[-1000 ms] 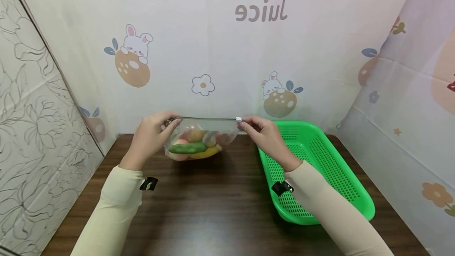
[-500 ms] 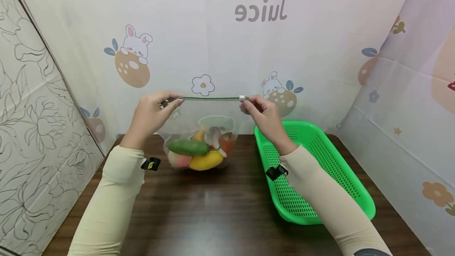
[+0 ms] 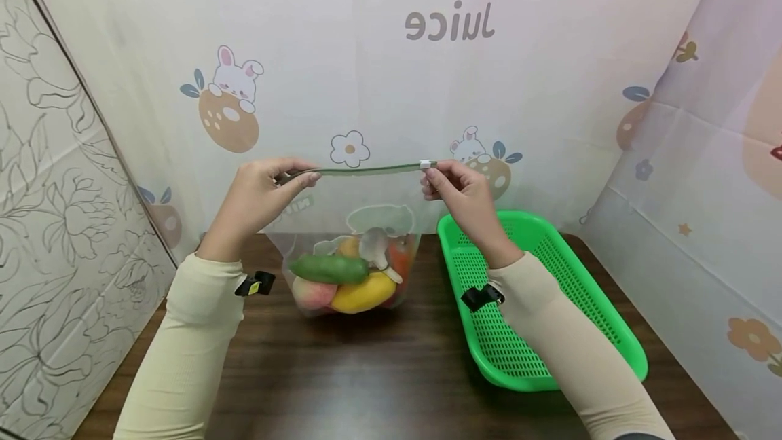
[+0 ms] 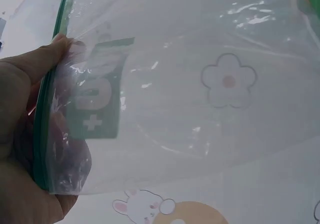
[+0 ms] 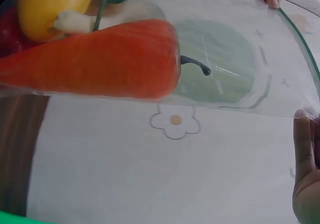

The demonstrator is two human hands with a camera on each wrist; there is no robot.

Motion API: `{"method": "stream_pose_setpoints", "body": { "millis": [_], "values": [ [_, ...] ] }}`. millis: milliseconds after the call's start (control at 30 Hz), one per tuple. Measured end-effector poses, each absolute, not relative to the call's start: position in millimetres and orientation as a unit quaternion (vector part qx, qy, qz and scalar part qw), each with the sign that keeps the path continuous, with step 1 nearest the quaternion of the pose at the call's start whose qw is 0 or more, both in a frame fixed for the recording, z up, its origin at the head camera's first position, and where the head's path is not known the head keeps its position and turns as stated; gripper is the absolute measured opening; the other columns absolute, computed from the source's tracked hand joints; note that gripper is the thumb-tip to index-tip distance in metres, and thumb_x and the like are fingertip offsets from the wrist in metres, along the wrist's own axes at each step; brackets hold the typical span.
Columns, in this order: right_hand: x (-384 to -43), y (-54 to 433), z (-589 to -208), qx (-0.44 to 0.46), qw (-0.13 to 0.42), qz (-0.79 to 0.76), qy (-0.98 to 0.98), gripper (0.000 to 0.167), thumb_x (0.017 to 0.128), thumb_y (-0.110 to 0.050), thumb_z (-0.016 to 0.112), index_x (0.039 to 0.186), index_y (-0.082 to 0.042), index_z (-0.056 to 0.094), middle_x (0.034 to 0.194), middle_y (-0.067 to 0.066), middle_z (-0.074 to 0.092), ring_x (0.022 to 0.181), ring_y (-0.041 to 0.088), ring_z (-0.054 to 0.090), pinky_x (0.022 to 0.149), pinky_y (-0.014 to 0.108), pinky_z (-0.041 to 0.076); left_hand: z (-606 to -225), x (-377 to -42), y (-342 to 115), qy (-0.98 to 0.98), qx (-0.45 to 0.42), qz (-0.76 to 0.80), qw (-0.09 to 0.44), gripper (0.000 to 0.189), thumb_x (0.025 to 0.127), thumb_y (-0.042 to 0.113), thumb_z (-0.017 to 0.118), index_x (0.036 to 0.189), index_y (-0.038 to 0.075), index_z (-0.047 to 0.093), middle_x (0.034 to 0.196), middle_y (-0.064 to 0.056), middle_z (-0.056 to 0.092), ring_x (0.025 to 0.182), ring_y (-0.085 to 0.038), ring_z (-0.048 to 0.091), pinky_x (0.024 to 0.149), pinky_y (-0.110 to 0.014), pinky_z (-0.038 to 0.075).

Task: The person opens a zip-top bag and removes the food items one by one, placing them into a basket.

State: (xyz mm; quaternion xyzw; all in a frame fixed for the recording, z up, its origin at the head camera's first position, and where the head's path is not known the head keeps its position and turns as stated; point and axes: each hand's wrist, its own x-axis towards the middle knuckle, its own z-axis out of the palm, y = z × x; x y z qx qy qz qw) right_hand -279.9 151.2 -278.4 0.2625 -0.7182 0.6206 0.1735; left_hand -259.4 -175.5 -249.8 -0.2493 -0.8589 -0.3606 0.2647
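A clear zip bag (image 3: 379,190) with a green zip strip is stretched between both hands in the head view. At the strip's left end my left hand (image 3: 259,189) pinches it between thumb and fingers. My right hand (image 3: 467,195) pinches the right end, beside a white slider (image 3: 425,164). Inside the bag's lower part lie a green cucumber (image 3: 330,269), a yellow fruit (image 3: 364,292), a peach (image 3: 313,292) and a grey-white mushroom (image 3: 374,248). The right wrist view shows an orange-red tapered vegetable (image 5: 125,61) with a dark stem. Whether the bag's bottom touches the table cannot be told.
A green perforated basket (image 3: 452,290) stands on the right of the dark wooden table (image 3: 342,379), under my right forearm. Printed fabric (image 3: 366,73) hangs behind the table, with more on both sides.
Both hands have risen, drawing the bag from slumped to upright and taut. Over the last half second its filled bottom has come nearer, and my right hand has shifted slightly right.
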Motion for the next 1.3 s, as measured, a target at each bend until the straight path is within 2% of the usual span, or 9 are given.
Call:
{"method": "stream_pose_setpoints", "body": {
  "millis": [167,300,533,733,900,1033,1300],
  "values": [
    [-280,155,-277,0.255,0.175,0.611,-0.728,0.025,0.100,-0.020,0.065,0.108,0.003,0.068,0.098,0.020,0.069,0.083,0.021,0.069,0.078,0.031,0.057,-246,-261,-173,-0.867,-0.251,-0.348,0.254,0.016,0.095,0.028,0.072,0.105,0.017,0.078,0.085,0.004,0.073,0.063,-0.013,0.057,0.053,-0.026,0.039],
    [-286,156,-283,0.251,0.161,0.613,-0.732,0.025,0.100,-0.019,0.065,0.109,0.005,0.067,0.101,0.027,0.066,0.085,0.023,0.068,0.079,0.031,0.057,-252,-270,-173,-0.870,-0.250,-0.352,0.240,0.018,0.095,0.032,0.072,0.105,0.018,0.078,0.087,0.005,0.073,0.067,-0.012,0.059,0.056,-0.027,0.042],
    [-289,158,-291,0.253,0.150,0.616,-0.731,0.025,0.100,-0.017,0.064,0.109,0.006,0.066,0.097,0.016,0.068,0.084,0.019,0.067,0.080,0.032,0.057,-261,-276,-173,-0.872,-0.249,-0.355,0.229,0.016,0.094,0.032,0.073,0.104,0.020,0.078,0.088,0.007,0.073,0.069,-0.012,0.061,0.057,-0.029,0.044],
    [-290,160,-298,0.249,0.133,0.617,-0.735,0.028,0.100,-0.020,0.065,0.109,0.006,0.066,0.098,0.016,0.069,0.086,0.020,0.067,0.080,0.031,0.057,-270,-275,-174,-0.883,-0.242,-0.342,0.212,0.016,0.095,0.033,0.072,0.105,0.021,0.078,0.089,0.007,0.072,0.067,-0.014,0.058,0.059,-0.034,0.045],
    [-287,159,-304,0.244,0.121,0.594,-0.757,0.029,0.100,-0.024,0.065,0.110,0.003,0.067,0.094,0.015,0.067,0.083,0.019,0.066,0.077,0.031,0.057,-282,-276,-176,-0.889,-0.241,-0.336,0.196,0.017,0.096,0.030,0.071,0.105,0.018,0.077,0.084,0.004,0.071,0.060,-0.015,0.053,0.057,-0.033,0.044],
    [-285,160,-312,0.230,0.104,0.566,-0.785,0.029,0.100,-0.024,0.065,0.112,0.002,0.067,0.094,0.014,0.067,0.081,0.017,0.066,0.076,0.033,0.058,-295,-274,-178,-0.892,-0.243,-0.337,0.176,0.017,0.096,0.028,0.071,0.105,0.015,0.077,0.082,0.003,0.070,0.060,-0.016,0.053,0.055,-0.033,0.045],
    [-275,157,-319,0.224,0.079,0.526,-0.817,0.020,0.101,-0.016,0.064,0.110,0.001,0.068,0.090,0.012,0.067,0.082,0.032,0.064,0.069,0.026,0.054,-323,-268,-183,-0.906,-0.230,-0.320,0.153,0.021,0.096,0.036,0.070,0.107,0.018,0.075,0.085,0.003,0.070,0.066,-0.016,0.057,0.063,-0.037,0.048]
  ]
}}
